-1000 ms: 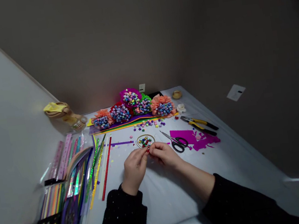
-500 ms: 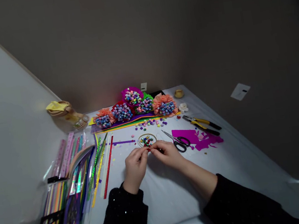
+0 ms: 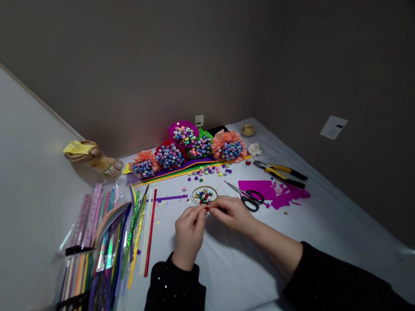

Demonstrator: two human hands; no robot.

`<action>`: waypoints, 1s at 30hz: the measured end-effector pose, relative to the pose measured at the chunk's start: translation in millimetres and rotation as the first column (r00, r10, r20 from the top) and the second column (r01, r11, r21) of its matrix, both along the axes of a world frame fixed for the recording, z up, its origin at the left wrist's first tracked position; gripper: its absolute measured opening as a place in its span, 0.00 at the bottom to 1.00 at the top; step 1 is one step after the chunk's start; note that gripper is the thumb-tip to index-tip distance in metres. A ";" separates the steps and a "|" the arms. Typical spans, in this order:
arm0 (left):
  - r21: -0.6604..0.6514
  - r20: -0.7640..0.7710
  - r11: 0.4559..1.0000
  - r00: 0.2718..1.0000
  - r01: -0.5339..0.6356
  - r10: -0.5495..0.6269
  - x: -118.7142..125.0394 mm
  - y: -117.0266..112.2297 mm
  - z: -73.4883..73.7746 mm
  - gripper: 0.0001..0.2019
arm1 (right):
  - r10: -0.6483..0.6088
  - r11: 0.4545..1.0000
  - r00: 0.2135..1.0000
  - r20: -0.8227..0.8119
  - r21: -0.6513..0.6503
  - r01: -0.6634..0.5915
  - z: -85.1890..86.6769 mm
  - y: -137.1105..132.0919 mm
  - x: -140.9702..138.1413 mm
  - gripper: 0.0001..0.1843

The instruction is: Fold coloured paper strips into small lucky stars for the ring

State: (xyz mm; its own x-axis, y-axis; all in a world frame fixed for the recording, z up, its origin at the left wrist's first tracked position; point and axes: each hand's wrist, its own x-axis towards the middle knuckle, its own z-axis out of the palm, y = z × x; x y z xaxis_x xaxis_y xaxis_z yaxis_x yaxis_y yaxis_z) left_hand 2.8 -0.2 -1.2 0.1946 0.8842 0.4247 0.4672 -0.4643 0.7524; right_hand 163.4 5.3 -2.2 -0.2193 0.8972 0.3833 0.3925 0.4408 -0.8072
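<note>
Between the pinched fingertips of my left hand (image 3: 190, 232) and my right hand (image 3: 233, 213) is a small red paper piece (image 3: 207, 208), perhaps a folded star; most of it is hidden. Just beyond the fingers lies a round dish with a gold rim (image 3: 216, 191), holding shiny little paper stars (image 3: 203, 196) in several colours. Scissors with black handles (image 3: 252, 199) rest to the right of my right hand, partly over magenta paper (image 3: 288, 198). Left of my left hand lies a red paper strip (image 3: 150, 233), with yellow and green glitter strips beside it.
Star-filled paper flowers (image 3: 169, 154) stand along the back. Loose pastel stars (image 3: 210, 171) are scattered before them. Yellow-and-black pliers (image 3: 282, 172) lie at the right. Packs of paper strips (image 3: 72, 305) cover the left side, below a tan boot-shaped holder (image 3: 95, 159) by the wall.
Both hands stay almost in place, pinching the red piece, with only a slight shift of the fingers and left wrist. Nothing else has visibly moved.
</note>
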 end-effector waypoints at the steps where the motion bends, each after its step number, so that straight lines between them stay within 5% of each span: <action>1: -0.003 0.000 1.000 1.000 0.001 -0.001 0.1 -0.1 0.4 0.09 | 0.004 1.000 1.000 -0.004 -0.003 -0.004 -0.4 0.2 0.1 0.07; 14: -0.001 -0.011 1.000 1.000 0.017 -0.017 -1.1 -0.1 0.4 0.09 | 0.031 1.000 0.999 -0.018 -0.004 -0.031 -1.1 1.1 1.2 0.08; 23: 0.088 -0.082 0.996 0.997 0.011 -0.004 2.8 -2.0 -6.4 0.10 | -0.071 0.997 0.997 0.007 -0.008 0.071 -4.1 -3.0 -7.1 0.08; 27: 0.093 -0.082 0.996 0.997 0.008 0.000 3.3 -1.5 -7.0 0.10 | -0.109 0.991 0.994 -0.031 -0.078 0.106 -3.0 -4.1 -11.0 0.07; 30: 0.033 -0.026 0.999 1.000 -0.010 0.011 2.5 -0.9 -2.9 0.10 | -0.093 0.965 0.974 -0.208 -0.259 0.037 -0.7 -3.2 -10.3 0.06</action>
